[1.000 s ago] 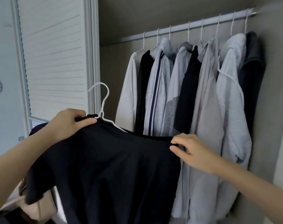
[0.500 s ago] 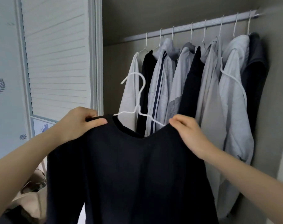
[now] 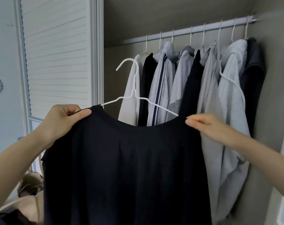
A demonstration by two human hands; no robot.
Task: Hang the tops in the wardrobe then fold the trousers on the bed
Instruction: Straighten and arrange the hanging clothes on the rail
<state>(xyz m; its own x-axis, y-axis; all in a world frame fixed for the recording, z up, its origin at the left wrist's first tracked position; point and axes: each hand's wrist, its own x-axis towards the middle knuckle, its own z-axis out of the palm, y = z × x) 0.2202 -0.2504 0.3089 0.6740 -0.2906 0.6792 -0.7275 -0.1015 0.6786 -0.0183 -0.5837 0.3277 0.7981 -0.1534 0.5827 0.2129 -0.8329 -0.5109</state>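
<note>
Head view: both hands, left point(image 3: 60, 122) and right point(image 3: 207, 127), are pinching the shoulders of a dark navy top point(image 3: 125, 168) that is hanging smooth on a white wire hanger point(image 3: 134, 95).

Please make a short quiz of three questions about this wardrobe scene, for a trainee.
1. True or false: the white hanger hooks on the rail.
2. Which hand pinches the dark top with its fingertips only: A left, B right?
3. Fill in: the rail's free stretch lies to the ___ of the hung clothes.

Key: 1 false; 2 B, the right hand, while the left hand grips more fully; 3 left.
</note>
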